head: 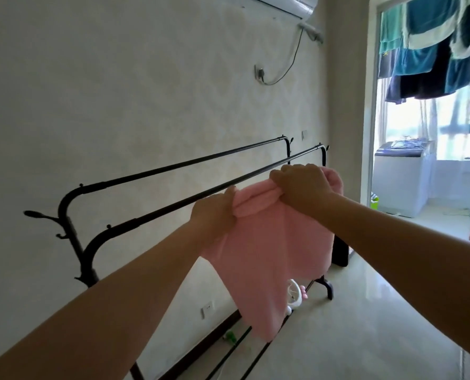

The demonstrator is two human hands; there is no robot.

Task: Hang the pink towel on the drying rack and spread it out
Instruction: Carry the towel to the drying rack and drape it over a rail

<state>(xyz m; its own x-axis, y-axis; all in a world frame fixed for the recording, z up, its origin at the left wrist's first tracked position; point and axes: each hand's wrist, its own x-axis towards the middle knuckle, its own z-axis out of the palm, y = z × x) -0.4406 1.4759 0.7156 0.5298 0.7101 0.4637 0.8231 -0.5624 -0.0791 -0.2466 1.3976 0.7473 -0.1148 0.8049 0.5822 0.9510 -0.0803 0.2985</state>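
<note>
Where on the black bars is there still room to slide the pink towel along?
The near black metal bar is bare from the left hand to its curved left end. The far black bar is bare all along. It is crowded only where the bunched pink towel sits between the left and right hand.

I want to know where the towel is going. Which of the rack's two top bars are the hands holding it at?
The nearer bar, closer to the camera. Both hands bunch the pink towel at it, while the far bar by the wall stays bare.

Daylight from window [453, 127] (overexposed); wide-angle edge warping.
</note>
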